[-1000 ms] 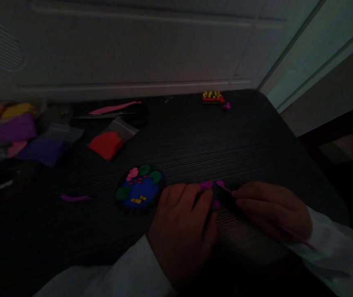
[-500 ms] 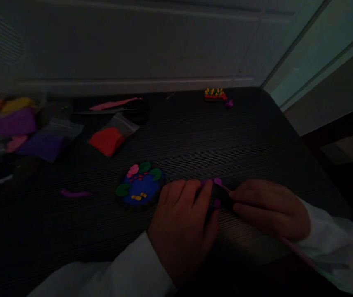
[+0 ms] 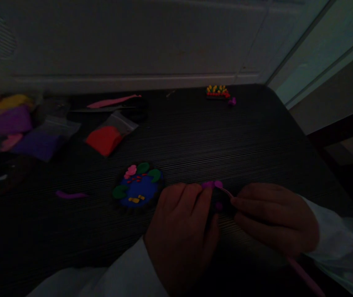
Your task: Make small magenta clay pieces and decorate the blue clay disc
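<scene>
My left hand [image 3: 184,235] lies nearest, palm down on the dark table [image 3: 257,136], its fingers bent with the index finger at a purple piece [image 3: 207,185]; I cannot tell whether anything is pinched beneath them. My right hand [image 3: 275,218] grips a slender tool [image 3: 306,275] between thumb and fingers, the pink handle running out below my wrist and the thin metal end reaching left to a round purple dot [image 3: 218,184] beside that piece. A second purple dot [image 3: 219,206] sits between my two hands, near my left thumb. To my left lies a purple strip [image 3: 71,194], and between it and my left hand is a round pond model [image 3: 141,187], blue with green pads, a pink flower, and small red and yellow bits. Beyond it I see a clear bag of red clay [image 3: 104,139], with more coloured bags [image 3: 18,119] heaped at far left. Farther back, scissors [image 3: 99,109] lie next to a pink strip [image 3: 113,102]. Near the table's far edge, toward the right, stands a tiny yellow-and-red flower box [image 3: 217,92], a small purple bit [image 3: 232,101] just beside it, and behind everything rises a pale panel [image 3: 133,41].
</scene>
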Action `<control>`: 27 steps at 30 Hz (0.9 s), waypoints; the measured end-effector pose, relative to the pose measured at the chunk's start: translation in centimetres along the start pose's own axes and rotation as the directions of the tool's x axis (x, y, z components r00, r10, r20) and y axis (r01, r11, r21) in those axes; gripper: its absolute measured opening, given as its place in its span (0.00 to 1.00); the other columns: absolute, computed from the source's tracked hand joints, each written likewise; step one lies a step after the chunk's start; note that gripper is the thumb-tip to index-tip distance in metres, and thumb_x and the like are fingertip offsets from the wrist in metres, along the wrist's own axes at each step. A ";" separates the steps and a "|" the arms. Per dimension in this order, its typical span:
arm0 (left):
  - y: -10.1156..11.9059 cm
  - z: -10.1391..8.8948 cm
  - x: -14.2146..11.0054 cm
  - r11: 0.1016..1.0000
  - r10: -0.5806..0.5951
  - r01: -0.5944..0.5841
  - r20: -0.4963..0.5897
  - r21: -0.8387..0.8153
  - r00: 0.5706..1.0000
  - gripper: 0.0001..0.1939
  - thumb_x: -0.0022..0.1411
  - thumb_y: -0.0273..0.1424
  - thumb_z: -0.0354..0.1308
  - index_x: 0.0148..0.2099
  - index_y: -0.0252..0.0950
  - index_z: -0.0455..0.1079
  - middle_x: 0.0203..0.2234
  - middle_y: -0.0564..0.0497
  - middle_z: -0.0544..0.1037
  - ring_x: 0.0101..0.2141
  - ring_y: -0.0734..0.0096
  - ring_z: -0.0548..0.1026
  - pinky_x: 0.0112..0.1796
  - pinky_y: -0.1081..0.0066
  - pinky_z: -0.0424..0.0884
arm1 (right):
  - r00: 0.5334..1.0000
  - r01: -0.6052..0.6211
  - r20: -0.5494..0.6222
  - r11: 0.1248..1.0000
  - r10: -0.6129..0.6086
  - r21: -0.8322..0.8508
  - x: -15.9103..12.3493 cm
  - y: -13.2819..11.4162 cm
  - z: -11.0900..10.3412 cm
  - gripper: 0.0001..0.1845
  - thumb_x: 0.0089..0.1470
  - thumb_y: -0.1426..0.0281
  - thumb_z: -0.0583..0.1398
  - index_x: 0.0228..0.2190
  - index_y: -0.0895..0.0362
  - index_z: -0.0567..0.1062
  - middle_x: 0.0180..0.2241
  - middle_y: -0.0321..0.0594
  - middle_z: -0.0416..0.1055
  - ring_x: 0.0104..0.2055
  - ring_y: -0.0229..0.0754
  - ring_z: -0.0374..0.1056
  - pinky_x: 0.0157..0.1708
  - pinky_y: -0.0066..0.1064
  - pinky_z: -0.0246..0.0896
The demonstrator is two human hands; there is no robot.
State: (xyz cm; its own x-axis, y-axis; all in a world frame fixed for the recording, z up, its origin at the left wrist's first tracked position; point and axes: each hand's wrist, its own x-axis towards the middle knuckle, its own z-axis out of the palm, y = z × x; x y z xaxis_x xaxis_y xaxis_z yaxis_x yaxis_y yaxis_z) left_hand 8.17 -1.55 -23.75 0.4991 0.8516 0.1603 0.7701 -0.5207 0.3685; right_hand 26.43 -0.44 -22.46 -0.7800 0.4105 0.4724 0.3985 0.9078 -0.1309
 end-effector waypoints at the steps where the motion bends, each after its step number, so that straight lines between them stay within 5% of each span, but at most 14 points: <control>1: 0.0 0.0 0.0 1.000 0.001 -0.001 0.000 0.002 1.000 0.16 0.50 0.32 0.46 0.43 0.36 0.61 0.34 0.48 0.65 0.37 0.64 0.60 0.37 0.61 0.59 | 1.000 0.011 -0.004 1.000 -0.011 -0.005 0.0 0.0 0.0 0.06 0.46 0.75 0.50 0.27 0.59 0.67 0.27 0.39 0.66 0.33 0.36 0.62 0.29 0.30 0.62; 10: 0.1 0.1 0.2 0.999 -0.045 0.045 -0.016 0.014 0.999 0.15 0.49 0.32 0.47 0.41 0.37 0.63 0.33 0.49 0.67 0.34 0.66 0.62 0.34 0.63 0.61 | 0.999 0.041 0.031 0.999 -0.041 0.004 -0.2 0.6 0.2 0.06 0.40 0.75 0.55 0.27 0.57 0.68 0.27 0.36 0.66 0.33 0.38 0.62 0.30 0.32 0.63; 16: 0.2 0.0 0.4 0.997 -0.053 0.056 -0.066 0.049 0.996 0.14 0.48 0.33 0.48 0.39 0.38 0.65 0.31 0.50 0.68 0.32 0.67 0.64 0.33 0.64 0.62 | 0.977 -0.214 0.015 0.976 0.213 0.049 -0.2 -0.4 0.7 0.04 0.43 0.74 0.53 0.25 0.56 0.67 0.24 0.34 0.66 0.30 0.34 0.63 0.30 0.28 0.64; 19: -0.1 0.1 0.4 0.996 -0.009 0.018 -0.095 0.084 0.995 0.15 0.47 0.33 0.49 0.40 0.38 0.65 0.30 0.50 0.69 0.32 0.68 0.64 0.33 0.65 0.63 | 0.969 -0.246 -0.008 0.968 0.246 0.053 -0.3 -0.4 0.9 0.07 0.46 0.72 0.50 0.25 0.54 0.68 0.23 0.34 0.67 0.27 0.33 0.63 0.27 0.25 0.65; 27: -0.9 0.6 0.3 0.984 0.065 -0.042 -0.128 0.173 0.990 0.17 0.46 0.33 0.50 0.41 0.40 0.64 0.28 0.52 0.70 0.31 0.70 0.65 0.33 0.68 0.64 | 0.981 -0.191 0.051 0.981 0.188 0.047 -1.4 0.5 0.7 0.09 0.46 0.69 0.50 0.25 0.46 0.69 0.25 0.29 0.67 0.30 0.34 0.64 0.29 0.23 0.65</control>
State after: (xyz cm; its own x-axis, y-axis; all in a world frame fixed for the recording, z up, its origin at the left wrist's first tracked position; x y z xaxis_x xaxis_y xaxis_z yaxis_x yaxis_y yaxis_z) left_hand 7.87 -0.85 -24.62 0.4929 0.8168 0.2998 0.8057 -0.5586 0.1971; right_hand 27.33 -0.52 -23.79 -0.7143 0.5779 0.3946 0.5168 0.8159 -0.2594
